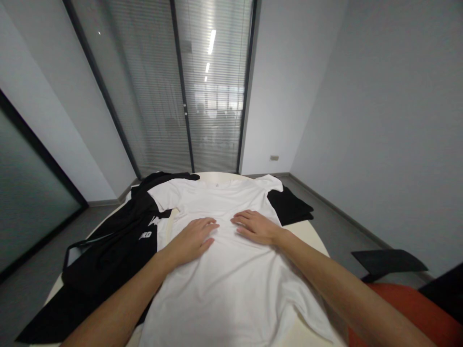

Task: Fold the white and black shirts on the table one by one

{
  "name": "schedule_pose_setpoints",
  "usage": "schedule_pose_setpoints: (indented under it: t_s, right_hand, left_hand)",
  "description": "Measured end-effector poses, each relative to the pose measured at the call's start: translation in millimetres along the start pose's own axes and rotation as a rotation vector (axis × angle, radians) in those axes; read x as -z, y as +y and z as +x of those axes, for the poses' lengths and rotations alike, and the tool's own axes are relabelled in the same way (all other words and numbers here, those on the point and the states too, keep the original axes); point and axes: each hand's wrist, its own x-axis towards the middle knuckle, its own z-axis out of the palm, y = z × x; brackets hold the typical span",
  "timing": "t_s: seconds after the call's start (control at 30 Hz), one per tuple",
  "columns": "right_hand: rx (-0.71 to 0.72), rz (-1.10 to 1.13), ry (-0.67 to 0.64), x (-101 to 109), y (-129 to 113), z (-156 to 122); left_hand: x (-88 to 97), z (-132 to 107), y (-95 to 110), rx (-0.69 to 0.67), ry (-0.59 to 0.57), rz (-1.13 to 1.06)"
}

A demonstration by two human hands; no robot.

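Observation:
A white T-shirt [224, 289] lies spread out on a round, cream-coloured table [318, 238], its collar at the far side and its hem towards me. My left hand [193, 238] rests on the left of the shirt's middle, fingers stretched out and pointing inward. Opposite it, my right hand [256, 226] lies on the fabric with its fingers extended to the left. A small gap separates the two sets of fingertips. Creases run across the cloth around and below both hands. Neither hand grips anything.
Black clothing with white lettering [119, 250] covers the table's left side, partly under the shirt. A folded black garment [291, 205] sits at the right, near the sleeve. An orange chair seat [401, 308] stands at the lower right. Behind the table is a glass partition with blinds [155, 96].

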Motion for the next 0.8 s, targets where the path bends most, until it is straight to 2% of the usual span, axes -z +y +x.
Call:
schedule_pose_setpoints:
  t_s: [0.07, 0.17, 0.27, 0.37, 0.47, 0.6, 0.7, 0.8]
  right_hand:
    - [0.013, -0.008, 0.034, -5.5, 2.9, 9.8]
    - [0.04, -0.02, 0.036, -14.2, 7.6, 20.1]
    - [0.04, -0.004, 0.027, -17.0, 9.6, 21.8]
    - [0.059, 0.033, 0.076, -13.3, 8.2, 16.4]
    - [0.073, 0.03, 0.151, -7.7, 7.0, 8.3]
    - [0.097, -0.026, 0.182, -3.8, 8.5, 2.2]
    - [0.097, -0.073, 0.138, -3.3, 8.8, 4.1]
    - [0.089, -0.095, 0.103, -3.0, 7.9, 8.4]
  left_hand:
    - [2.7, 0.4, 27.3, -0.135, -0.02, -0.072]
    - [-4.3, -5.6, 67.7, -0.368, -0.155, -0.185]
    - [-16.7, -13.9, 90.8, -0.5, -0.298, -0.249]
    - [-22.6, -15.6, 88.9, -0.493, -0.338, -0.24]
    - [-19.7, -11.0, 72.7, -0.445, -0.331, -0.192]
    - [-14.1, -5.6, 60.2, -0.475, -0.33, -0.152]
    - [-13.3, -5.2, 68.7, -0.498, -0.297, -0.123]
    - [-15.7, -7.7, 85.2, -0.578, -0.264, -0.129]
